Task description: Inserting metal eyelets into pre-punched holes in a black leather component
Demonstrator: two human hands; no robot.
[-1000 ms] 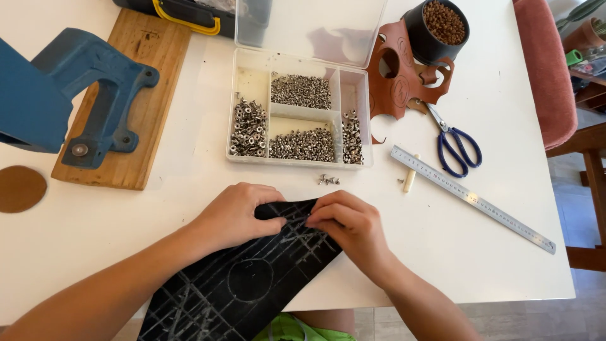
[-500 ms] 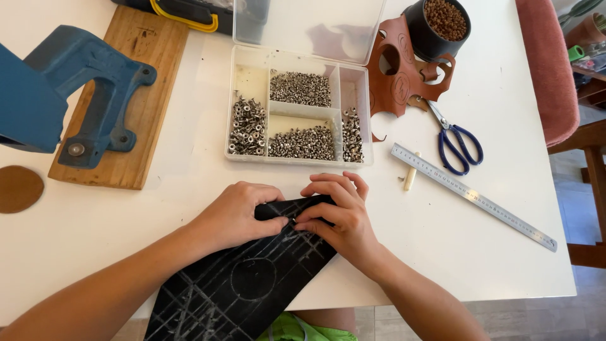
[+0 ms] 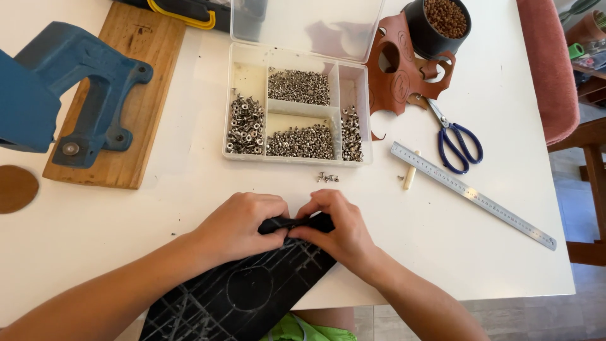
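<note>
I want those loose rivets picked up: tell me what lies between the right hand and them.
Nothing visible: bare white table separates the right hand, gripping the black scored sheet with the left hand, from the small loose metal rivets.

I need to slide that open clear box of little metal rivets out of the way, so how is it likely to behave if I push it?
The clear box sits flat and wide on the white table, so it probably slides rather than tips. Its lid is open, so the rivets could hop between compartments or spill if jolted. Packed with metal, it is likely heavy for its size.
</note>
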